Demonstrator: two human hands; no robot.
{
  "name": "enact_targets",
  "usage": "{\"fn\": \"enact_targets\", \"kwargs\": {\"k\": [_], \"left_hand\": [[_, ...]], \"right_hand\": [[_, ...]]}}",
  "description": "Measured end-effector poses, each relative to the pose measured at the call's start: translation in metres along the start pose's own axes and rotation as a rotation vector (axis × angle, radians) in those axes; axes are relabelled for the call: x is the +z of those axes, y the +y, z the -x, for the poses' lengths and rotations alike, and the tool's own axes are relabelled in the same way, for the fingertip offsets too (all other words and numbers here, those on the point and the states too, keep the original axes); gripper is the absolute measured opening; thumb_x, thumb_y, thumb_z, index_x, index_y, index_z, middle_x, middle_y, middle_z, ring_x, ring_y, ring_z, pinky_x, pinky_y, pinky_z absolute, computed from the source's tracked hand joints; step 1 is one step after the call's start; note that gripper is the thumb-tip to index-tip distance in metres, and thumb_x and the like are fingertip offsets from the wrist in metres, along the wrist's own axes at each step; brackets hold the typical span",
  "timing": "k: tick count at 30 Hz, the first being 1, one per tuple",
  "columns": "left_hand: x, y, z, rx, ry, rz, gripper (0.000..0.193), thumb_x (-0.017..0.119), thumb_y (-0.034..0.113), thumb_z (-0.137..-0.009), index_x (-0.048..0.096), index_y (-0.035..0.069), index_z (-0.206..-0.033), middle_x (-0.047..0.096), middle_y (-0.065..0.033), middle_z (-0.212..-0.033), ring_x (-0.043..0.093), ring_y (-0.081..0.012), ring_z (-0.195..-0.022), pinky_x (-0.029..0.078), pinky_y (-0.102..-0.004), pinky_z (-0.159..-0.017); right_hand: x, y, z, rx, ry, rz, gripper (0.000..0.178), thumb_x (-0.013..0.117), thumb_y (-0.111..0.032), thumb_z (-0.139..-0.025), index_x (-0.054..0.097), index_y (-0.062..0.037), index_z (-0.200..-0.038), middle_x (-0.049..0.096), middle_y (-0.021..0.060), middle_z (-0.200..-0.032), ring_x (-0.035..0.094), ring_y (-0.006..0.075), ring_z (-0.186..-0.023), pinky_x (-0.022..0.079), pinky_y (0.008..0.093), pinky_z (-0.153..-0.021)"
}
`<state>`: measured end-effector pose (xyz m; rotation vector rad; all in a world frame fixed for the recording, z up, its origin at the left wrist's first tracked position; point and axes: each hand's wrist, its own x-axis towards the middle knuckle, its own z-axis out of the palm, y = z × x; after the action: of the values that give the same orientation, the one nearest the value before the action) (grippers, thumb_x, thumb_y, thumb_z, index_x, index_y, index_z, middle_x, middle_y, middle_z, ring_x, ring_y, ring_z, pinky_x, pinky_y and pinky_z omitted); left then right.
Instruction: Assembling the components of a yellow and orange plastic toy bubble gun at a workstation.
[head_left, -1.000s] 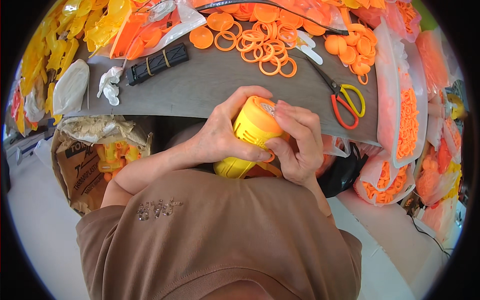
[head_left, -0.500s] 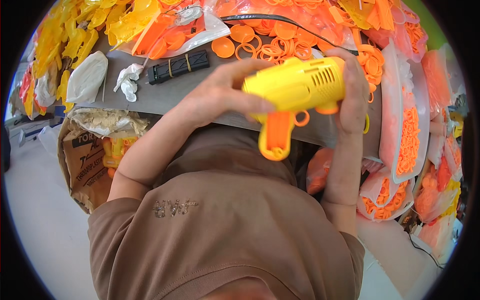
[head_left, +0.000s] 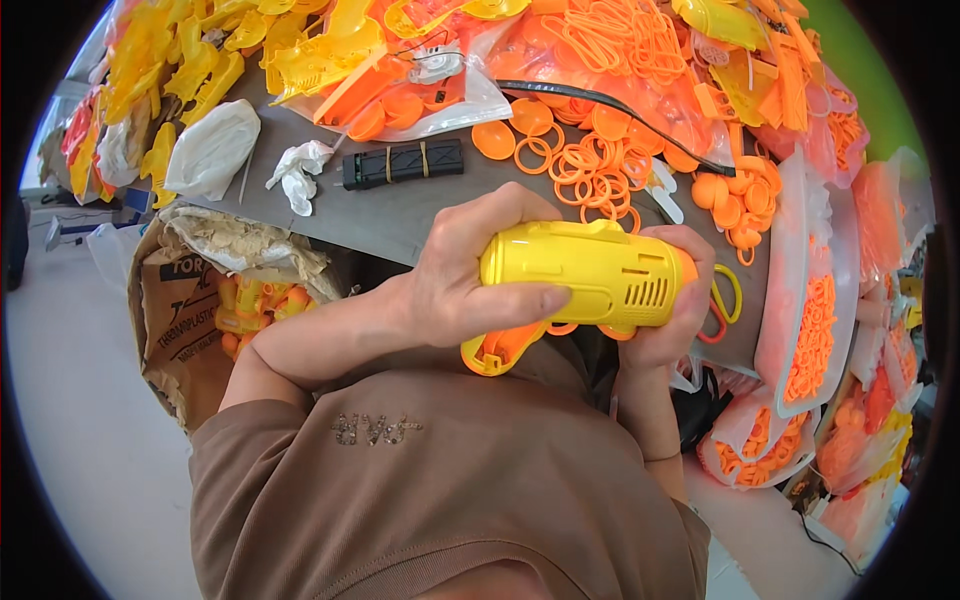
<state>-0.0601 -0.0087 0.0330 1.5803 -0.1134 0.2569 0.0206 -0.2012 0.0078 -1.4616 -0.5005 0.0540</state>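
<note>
A yellow plastic toy gun [head_left: 575,262] with an orange-lined handle is held crosswise in front of my body, over the table's near edge. My left hand [head_left: 465,275] grips its left end, the thumb lying along the yellow side. Round the other end, beside the slotted vents and an orange cap, my right hand [head_left: 675,305] is closed. The handle hangs down to the left, close to my shirt. Behind the toy, several orange rings [head_left: 590,175] and round orange discs [head_left: 493,140] lie on the grey table [head_left: 390,215].
A black rectangular piece with rubber bands [head_left: 405,163] lies left of the rings. Scissors with a yellow and red handle [head_left: 728,303] rest near my right hand. A paper sack [head_left: 165,310] of assembled toys stands at left, and a clear bin [head_left: 770,290] of orange parts at right.
The toy gun has come down and nearer my body, and its handle now tilts further left. Both hands still hold it. The view has shifted, showing more of the table.
</note>
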Motion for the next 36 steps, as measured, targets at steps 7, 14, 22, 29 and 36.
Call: {"fn": "enact_targets", "kwargs": {"k": [7,14,22,29,36], "left_hand": [[-0.012,0.002,-0.01,-0.331,0.0,0.291,0.049,0.069,0.022,-0.07,0.054,-0.008,-0.105,0.063,-0.0128,-0.095,0.06,-0.0152,-0.085,0.048,-0.0272,-0.073],[-0.017,-0.016,-0.002,0.167,-0.043,-0.165,0.037,0.068,0.019,-0.072,0.056,-0.006,-0.097,0.062,-0.011,-0.083,0.059,-0.0133,-0.077,0.048,-0.0286,-0.068],[-0.024,-0.009,-0.001,-0.353,0.04,0.216,0.045,0.066,0.026,-0.071,0.056,-0.006,-0.1,0.063,-0.0111,-0.09,0.061,-0.0163,-0.083,0.048,-0.0277,-0.074],[-0.028,-0.016,0.006,-0.099,-0.071,-0.069,0.042,0.065,0.027,-0.078,0.054,-0.006,-0.102,0.063,-0.0121,-0.089,0.06,-0.0143,-0.079,0.048,-0.0273,-0.069],[-0.02,-0.014,-0.005,-0.313,-0.161,0.034,0.048,0.069,0.029,-0.077,0.052,-0.002,-0.11,0.06,-0.0085,-0.097,0.057,-0.0134,-0.088,0.047,-0.0271,-0.077]], "right_hand": [[0.004,0.009,0.008,-0.134,0.064,0.185,0.05,0.035,-0.04,-0.089,0.045,0.0043,-0.111,0.054,0.0155,-0.098,0.056,0.0217,-0.088,0.045,0.0324,-0.08],[0.013,0.014,0.009,0.053,0.0,-0.029,0.049,0.036,-0.038,-0.089,0.044,0.0046,-0.112,0.055,0.016,-0.095,0.055,0.0212,-0.083,0.045,0.031,-0.079],[0.017,0.014,0.016,-0.051,-0.038,0.138,0.052,0.039,-0.041,-0.09,0.043,0.005,-0.114,0.058,0.0185,-0.099,0.058,0.0215,-0.087,0.046,0.0302,-0.078],[0.015,0.016,0.017,0.075,-0.053,0.001,0.052,0.04,-0.041,-0.089,0.042,0.0041,-0.115,0.056,0.0169,-0.099,0.057,0.021,-0.089,0.045,0.0306,-0.079],[-0.002,0.019,0.027,0.02,-0.011,0.129,0.05,0.043,-0.04,-0.09,0.045,0.004,-0.115,0.052,0.0147,-0.105,0.053,0.019,-0.094,0.043,0.0303,-0.083]]}}
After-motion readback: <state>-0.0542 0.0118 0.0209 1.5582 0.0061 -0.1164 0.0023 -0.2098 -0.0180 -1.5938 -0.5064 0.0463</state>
